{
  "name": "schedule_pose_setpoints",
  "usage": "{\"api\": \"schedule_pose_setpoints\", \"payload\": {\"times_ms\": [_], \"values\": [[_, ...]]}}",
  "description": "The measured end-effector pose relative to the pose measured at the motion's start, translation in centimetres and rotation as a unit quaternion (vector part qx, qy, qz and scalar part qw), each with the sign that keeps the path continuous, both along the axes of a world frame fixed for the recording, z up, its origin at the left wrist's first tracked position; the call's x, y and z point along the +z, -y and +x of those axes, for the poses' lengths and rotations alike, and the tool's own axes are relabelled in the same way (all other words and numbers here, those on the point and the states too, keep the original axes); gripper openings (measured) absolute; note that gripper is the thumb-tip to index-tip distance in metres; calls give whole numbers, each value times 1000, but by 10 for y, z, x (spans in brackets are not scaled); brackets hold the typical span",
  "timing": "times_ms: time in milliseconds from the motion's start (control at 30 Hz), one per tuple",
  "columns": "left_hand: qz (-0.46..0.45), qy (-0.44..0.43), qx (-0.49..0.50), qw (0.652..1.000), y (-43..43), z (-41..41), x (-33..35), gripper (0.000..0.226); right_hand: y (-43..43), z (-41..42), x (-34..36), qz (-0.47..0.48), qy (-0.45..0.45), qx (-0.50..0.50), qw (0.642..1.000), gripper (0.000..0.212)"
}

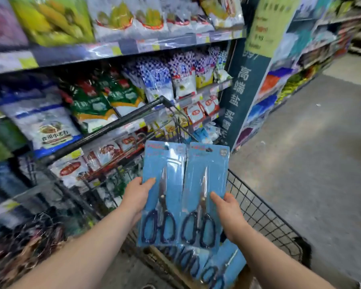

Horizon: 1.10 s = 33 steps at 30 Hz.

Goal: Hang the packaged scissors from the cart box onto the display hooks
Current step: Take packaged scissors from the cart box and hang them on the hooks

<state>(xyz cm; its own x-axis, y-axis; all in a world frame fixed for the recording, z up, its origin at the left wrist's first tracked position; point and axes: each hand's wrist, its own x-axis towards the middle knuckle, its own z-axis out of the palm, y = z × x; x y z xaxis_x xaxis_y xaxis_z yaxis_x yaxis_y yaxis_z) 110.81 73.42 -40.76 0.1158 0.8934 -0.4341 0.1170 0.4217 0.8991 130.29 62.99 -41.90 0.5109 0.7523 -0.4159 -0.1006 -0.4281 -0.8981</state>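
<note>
Two blue carded packs of black-handled scissors are held upright side by side above the cart. My left hand (137,197) grips the left pack (167,163) at its left edge, thumb on the front. My right hand (227,213) grips the right pack (212,163) at its right edge, thumb across the card. Below them, more scissors packs (219,268) lie in a cardboard box (241,277) in the wire cart (265,213). No display hooks show in this view.
Shelves of bagged goods (104,101) fill the left side, close behind the cart's black handle bar (113,126). A dark blue end panel with a sign (244,97) stands ahead. Grey aisle floor (313,142) opens to the right. A dark tangled item (29,243) sits at lower left.
</note>
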Motion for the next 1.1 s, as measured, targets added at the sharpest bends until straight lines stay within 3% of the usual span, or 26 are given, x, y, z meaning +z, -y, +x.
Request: {"api": "schedule_pose_setpoints", "payload": {"times_ms": [267,600,700,900,1100], "values": [[42,-5,137,990,83,-67,31,11,9,-38,15,44,-6,141,989,21],[66,15,322,944,156,-192,55,20,3,-153,33,68,27,313,947,23],[75,10,354,932,169,-230,56,16,-4,-196,37,69,43,352,933,31],[64,18,400,914,180,-322,51,20,-18,-303,42,101,75,406,905,23],[72,-2,442,894,167,-445,48,15,-33,-438,49,90,33,426,900,18]]}}
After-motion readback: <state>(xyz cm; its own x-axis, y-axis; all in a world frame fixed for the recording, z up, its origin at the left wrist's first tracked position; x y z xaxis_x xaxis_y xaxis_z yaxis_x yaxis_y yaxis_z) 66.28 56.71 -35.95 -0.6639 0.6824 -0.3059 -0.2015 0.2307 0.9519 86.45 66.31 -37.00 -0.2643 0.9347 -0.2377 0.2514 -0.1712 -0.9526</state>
